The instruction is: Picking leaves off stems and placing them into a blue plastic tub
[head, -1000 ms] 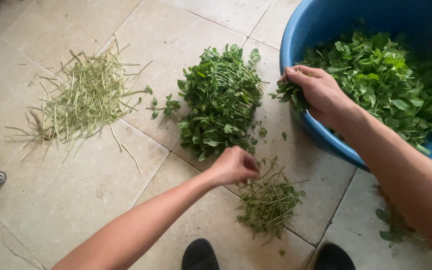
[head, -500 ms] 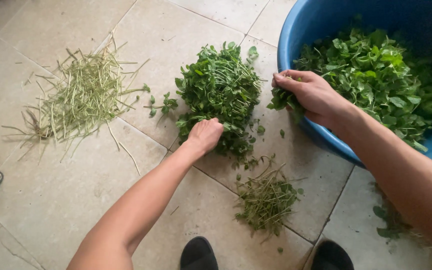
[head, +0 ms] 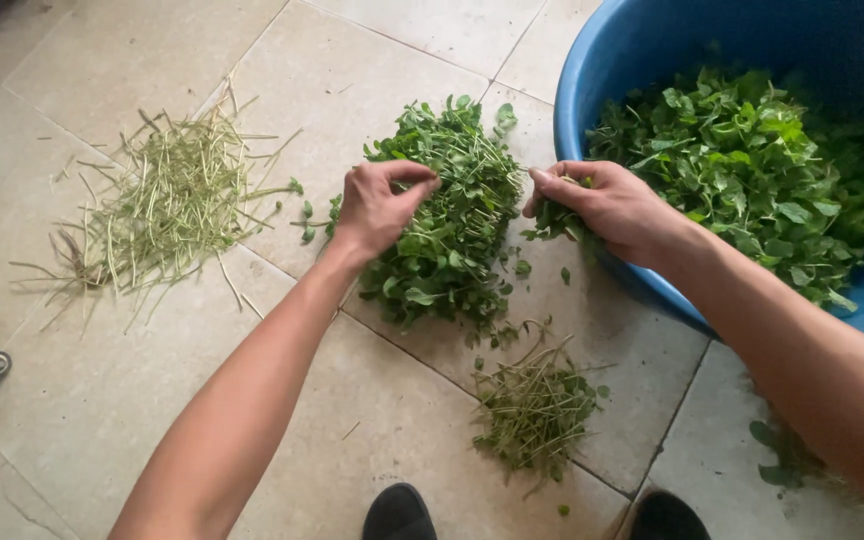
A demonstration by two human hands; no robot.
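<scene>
Up from the small heap of trimmings near the shoes, the left hand has travelled to the middle pile of leafy sprigs, and its fingers are now curled with thumb and fingertips drawn together just over the pile's upper left side; whether they pinch a stem is too small to tell. By this shift the hand has left the scraps and come back to the greens.

Across from it, the right hand has barely shifted. It stays at the rim of the blue tub, fingers closed on a small bunch of greens that hangs down between the tub wall and the pile. More loose leaves fill the tub behind it.

Farther left on the tiled floor, well apart from both hands, lies a spread of pale bare stalks. Two dark shoe tips show at the bottom edge.
</scene>
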